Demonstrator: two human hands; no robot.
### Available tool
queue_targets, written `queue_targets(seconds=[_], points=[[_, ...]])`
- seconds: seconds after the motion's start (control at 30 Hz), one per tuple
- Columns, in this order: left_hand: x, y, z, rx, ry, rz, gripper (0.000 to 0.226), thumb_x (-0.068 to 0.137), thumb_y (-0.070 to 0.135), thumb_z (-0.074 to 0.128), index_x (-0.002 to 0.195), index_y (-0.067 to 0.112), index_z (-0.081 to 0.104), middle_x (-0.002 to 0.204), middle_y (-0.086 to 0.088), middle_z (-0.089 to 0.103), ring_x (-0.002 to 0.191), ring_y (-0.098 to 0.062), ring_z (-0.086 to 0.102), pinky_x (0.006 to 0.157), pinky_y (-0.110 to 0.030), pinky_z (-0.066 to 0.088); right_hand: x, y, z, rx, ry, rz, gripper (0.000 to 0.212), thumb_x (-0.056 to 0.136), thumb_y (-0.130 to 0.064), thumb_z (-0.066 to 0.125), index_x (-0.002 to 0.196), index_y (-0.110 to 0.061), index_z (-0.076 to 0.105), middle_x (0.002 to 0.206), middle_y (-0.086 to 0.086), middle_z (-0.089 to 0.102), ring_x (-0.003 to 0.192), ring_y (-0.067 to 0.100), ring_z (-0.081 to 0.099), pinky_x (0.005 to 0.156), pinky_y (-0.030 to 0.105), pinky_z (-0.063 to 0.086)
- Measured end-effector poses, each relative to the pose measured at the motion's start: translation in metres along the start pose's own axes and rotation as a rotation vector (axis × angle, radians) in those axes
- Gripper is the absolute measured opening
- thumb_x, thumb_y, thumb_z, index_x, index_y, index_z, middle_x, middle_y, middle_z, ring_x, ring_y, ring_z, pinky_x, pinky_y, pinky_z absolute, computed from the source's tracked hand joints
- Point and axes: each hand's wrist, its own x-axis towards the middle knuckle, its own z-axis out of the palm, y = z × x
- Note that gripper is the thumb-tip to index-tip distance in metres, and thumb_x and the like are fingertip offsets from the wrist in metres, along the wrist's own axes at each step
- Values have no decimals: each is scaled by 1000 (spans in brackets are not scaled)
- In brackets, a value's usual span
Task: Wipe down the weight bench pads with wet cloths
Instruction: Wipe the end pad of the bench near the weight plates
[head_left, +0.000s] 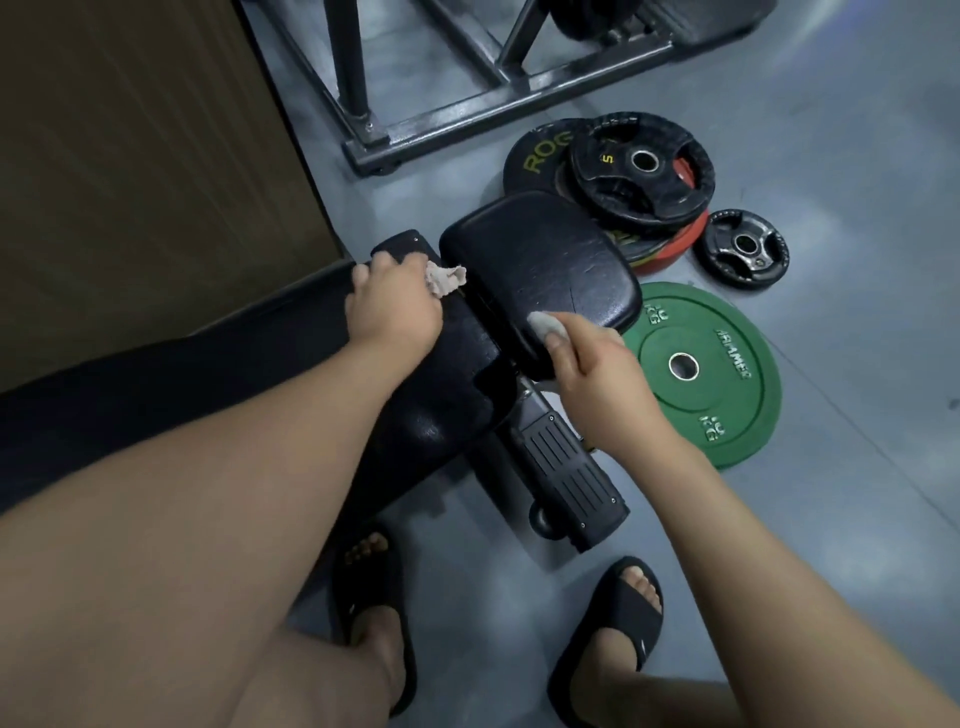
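Weight plates crowd the floor right of the seat pad.

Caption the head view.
Left hand holds a cloth on the long bench pad; right hand holds a second cloth on the small pad.

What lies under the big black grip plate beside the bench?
The grip plate tops a stack: a black plate with yellow lettering and a red plate's edge show beneath. It and the bench pad cover the rest.

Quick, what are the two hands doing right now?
Left hand: closed round a crumpled cloth, on the long pad.
Right hand: pinching a second cloth against the small pad.
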Motion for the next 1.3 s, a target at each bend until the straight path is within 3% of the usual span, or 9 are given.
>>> queue_targets(seconds=[0.17, 0.3, 0.5, 0.67, 0.83, 0.97, 1.07, 1.2, 1.3], points=[[-24, -5, -27, -400, 95, -122, 29, 95, 14, 54, 119, 27, 64, 122, -4, 53, 101, -27, 60, 80, -38, 57, -16, -7, 4, -65, -101, 19, 30, 106, -34, 50, 131, -32, 65, 116, -4, 51, 107, 16, 47, 98, 25, 33], [-68, -31, -53, -818, 178, -386, 24, 90, 21, 56, 102, 40, 63, 116, 4, 62, 85, -20, 70, 54, -22, 54, -23, -25, -7, 25, -189, 82, 20, 104, -31, 53, 117, -26, 68, 101, -2, 64, 94, 9, 57, 83, 22, 39], [-131, -70, -85, -1009, 248, -444, 23, 87, 17, 63, 102, 33, 67, 101, 6, 69, 81, -17, 71, 72, -44, 64, -7, -60, 9, 173, -233, 69, 19, 100, -26, 62, 118, -27, 69, 104, -7, 74, 99, 9, 68, 97, 34, 53], [-137, -72, -103, -1376, 59, -555, 24, 91, 10, 62, 108, 25, 67, 97, 3, 73, 80, -15, 72, 71, -40, 65, 4, -62, 61, -287, -98, 33, 50, 98, -34, 64, 144, -19, 53, 127, 16, 49, 113, 39, 55, 105, 44, 43], [-124, -84, -100, -1394, 84, -544, 22, 90, 10, 60, 104, 24, 67, 92, 2, 72, 67, -14, 70, 63, -43, 65, 16, -57, 103, -345, -60, -155, 38, 100, -22, 60, 137, -21, 62, 113, 7, 47, 99, 33, 61, 96, 32, 49], [-112, -96, -96, -1367, 116, -565, 26, 91, 7, 57, 112, 21, 66, 92, 3, 69, 46, -2, 63, 48, -25, 54, 87, -62, 116, -550, 5, -116, 30, 93, -7, 51, 121, -12, 59, 107, 10, 47, 82, 35, 57, 76, 36, 53], [-107, -102, -96, -1368, 151, -577, 27, 91, 7, 57, 112, 23, 65, 95, 2, 68, 51, -4, 65, 45, -21, 50, 92, -76, 130, -680, 26, -76, 38, 93, -6, 48, 130, -5, 57, 121, 15, 51, 90, 39, 60, 76, 42, 51], [-97, -106, -94, -1351, 189, -575, 24, 89, 10, 58, 105, 26, 65, 95, 1, 69, 55, -4, 67, 53, -31, 59, 7, -88, 151, -634, -138, -456, 56, 85, -9, 49, 141, -8, 53, 124, 9, 56, 93, 36, 62, 72, 41, 54], [-94, -107, -92, -1351, 180, -598, 25, 88, 10, 59, 106, 27, 66, 96, 3, 70, 64, -6, 68, 55, -31, 60, 25, -75, 130, -672, -126, -431, 56, 86, -10, 55, 142, -14, 55, 119, 9, 55, 92, 37, 62, 64, 41, 55]])
